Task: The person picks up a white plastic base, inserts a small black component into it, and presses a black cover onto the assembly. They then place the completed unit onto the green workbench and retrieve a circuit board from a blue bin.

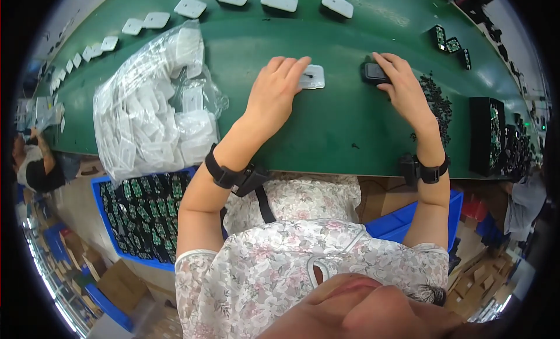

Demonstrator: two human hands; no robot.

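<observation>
My left hand point(274, 91) has its fingers and thumb at the left end of a small white plastic tray point(317, 81), gripping it flat on the green table. A small black piece point(309, 76) lies in that tray. To the right, my right hand point(402, 85) holds a small black rectangular case point(376, 73) between thumb and fingers, at the table surface. The case's right end is hidden by the hand. Just right of this hand spreads a heap of tiny black parts point(436, 105).
A clear bag of white trays point(146, 117) lies at left on the green table point(303, 140). White pieces point(279, 0) line the far edge. A black box point(479, 135) with circuit boards stands at right. Below left is a blue bin point(143, 260) of boards. Other people sit at both sides.
</observation>
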